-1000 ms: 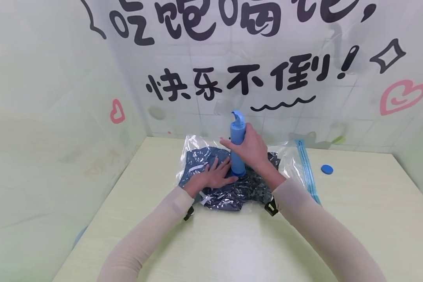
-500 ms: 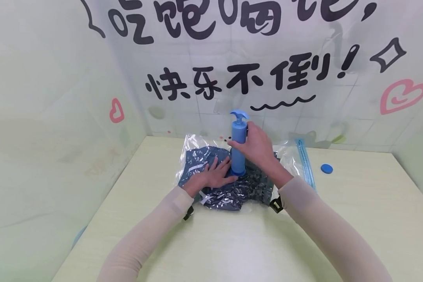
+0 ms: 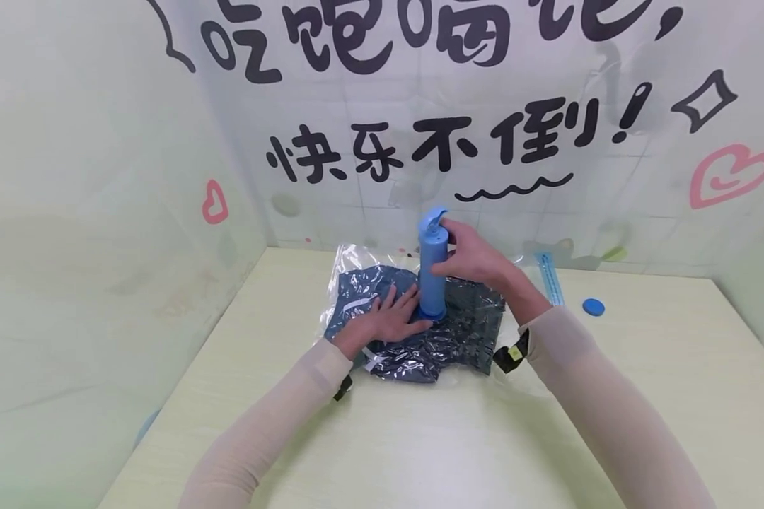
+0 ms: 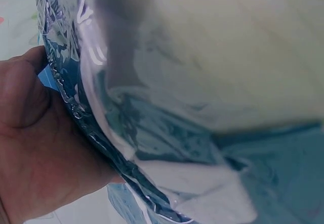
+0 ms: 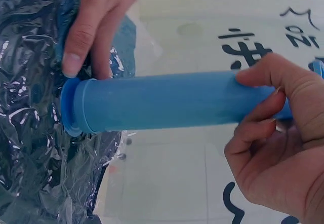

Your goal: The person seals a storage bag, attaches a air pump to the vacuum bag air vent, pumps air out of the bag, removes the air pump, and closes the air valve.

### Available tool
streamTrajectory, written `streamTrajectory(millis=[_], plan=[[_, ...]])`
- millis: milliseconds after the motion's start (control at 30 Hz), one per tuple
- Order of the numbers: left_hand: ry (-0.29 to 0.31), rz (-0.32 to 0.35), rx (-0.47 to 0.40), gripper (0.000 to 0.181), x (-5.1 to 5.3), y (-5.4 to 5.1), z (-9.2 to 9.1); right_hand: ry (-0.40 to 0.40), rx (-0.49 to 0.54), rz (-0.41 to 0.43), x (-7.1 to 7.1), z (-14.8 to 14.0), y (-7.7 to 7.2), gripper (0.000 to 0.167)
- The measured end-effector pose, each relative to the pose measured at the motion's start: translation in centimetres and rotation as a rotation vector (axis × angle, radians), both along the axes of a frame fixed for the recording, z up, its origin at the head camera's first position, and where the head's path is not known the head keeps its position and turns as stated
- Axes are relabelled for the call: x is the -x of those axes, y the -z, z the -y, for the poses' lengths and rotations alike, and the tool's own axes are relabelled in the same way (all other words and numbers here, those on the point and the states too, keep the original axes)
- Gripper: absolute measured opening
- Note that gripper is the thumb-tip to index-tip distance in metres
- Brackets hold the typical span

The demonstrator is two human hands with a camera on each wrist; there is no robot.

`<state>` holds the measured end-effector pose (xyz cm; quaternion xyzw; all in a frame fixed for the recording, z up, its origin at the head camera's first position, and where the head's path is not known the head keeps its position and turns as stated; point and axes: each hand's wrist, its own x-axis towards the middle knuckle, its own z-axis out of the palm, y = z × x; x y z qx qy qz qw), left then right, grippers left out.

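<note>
A blue hand pump (image 3: pixel 433 279) stands upright on the valve of a clear vacuum storage bag (image 3: pixel 467 346) with dark folded fabric inside. Its barrel (image 5: pixel 162 102) meets the blue valve ring (image 5: pixel 69 107) in the right wrist view. My right hand (image 3: pixel 474 256) grips the pump near its top, thumb and fingers curled around the upper barrel; the handle (image 3: pixel 433 220) sits low above it. Flat on the bag, left of the pump, lies my left hand (image 3: pixel 388 322) with fingers spread. Its thumb and a finger reach the pump's base. The left wrist view mostly shows crinkled plastic (image 4: pixel 152 127).
A round blue cap (image 3: pixel 593 307) lies on the pale table (image 3: pixel 420 445), right of the bag. The bag's blue zip strip (image 3: pixel 550 277) is partly behind my right forearm. A printed wall sheet (image 3: pixel 382 212) hangs close behind the bag.
My right wrist has swung outward to the right, and its grip has shifted around the pump's upper end. The pump handle has turned. My left hand stays put.
</note>
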<state>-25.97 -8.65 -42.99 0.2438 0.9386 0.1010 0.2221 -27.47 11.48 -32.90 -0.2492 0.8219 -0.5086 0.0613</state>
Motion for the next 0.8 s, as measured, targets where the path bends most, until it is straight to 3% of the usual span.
streamTrajectory(millis=[67, 167, 367, 500, 633, 800], plan=[[-0.002, 0.007, -0.006, 0.080, -0.1, -0.1, -0.1, -0.029, 0.020, 0.041, 0.1, -0.4, -0.2, 0.052], [-0.006, 0.012, -0.003, 0.080, 0.1, -0.1, -0.1, 0.004, 0.007, 0.039, -0.1, -0.3, -0.3, 0.053], [-0.012, 0.019, 0.004, 0.081, 0.8, 0.7, 0.0, 0.315, -0.096, -0.106, -1.0, 2.2, 0.6, 0.082], [-0.012, 0.009, -0.031, 0.082, 1.0, 1.3, 0.0, 0.474, -0.120, -0.221, -1.2, 3.2, 1.3, 0.077], [-0.018, 0.007, -0.047, 0.081, 1.0, 1.5, 0.0, 0.507, -0.149, -0.267, -1.0, 2.9, 1.7, 0.064], [-0.021, 0.009, -0.030, 0.081, 0.4, 0.8, -0.1, 0.471, -0.137, -0.221, -1.1, 2.1, 1.8, 0.059]])
